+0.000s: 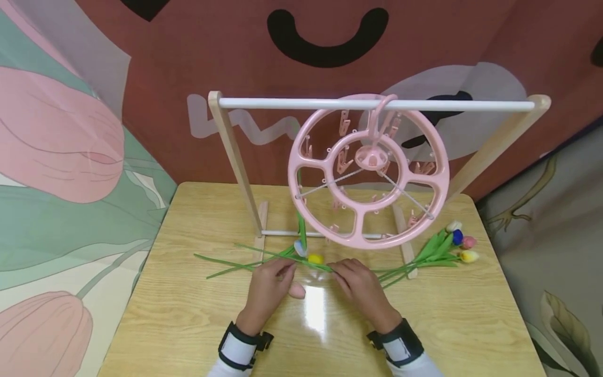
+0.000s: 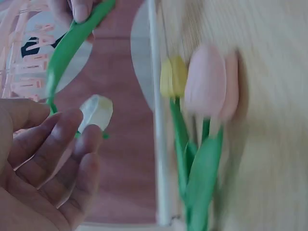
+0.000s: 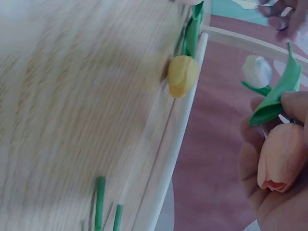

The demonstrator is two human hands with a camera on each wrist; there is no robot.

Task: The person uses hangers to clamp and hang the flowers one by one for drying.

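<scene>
My right hand (image 1: 360, 288) holds a peach artificial tulip (image 3: 283, 156), its bloom against the palm and fingers, thumb on the green leaf (image 3: 279, 94). The left hand (image 1: 268, 288) pinches the same tulip's green stem (image 2: 52, 107) between thumb and fingertip, other fingers loosely bent. In the head view that peach bloom is hidden by the right hand. Close by on the table lie a pale white-blue tulip (image 1: 300, 248), a yellow tulip (image 1: 315, 258) and a pink tulip (image 1: 297, 290) beside the left hand, their stems stretching left.
Behind the hands stands a wooden rack (image 1: 231, 152) with a white top bar (image 1: 292, 103). From it hangs a round pink clip hanger (image 1: 363, 242) with several clips. Several more tulips (image 1: 438, 248) lie at the right on the wooden table (image 1: 169, 324). A printed curtain (image 1: 226, 47) backs the scene.
</scene>
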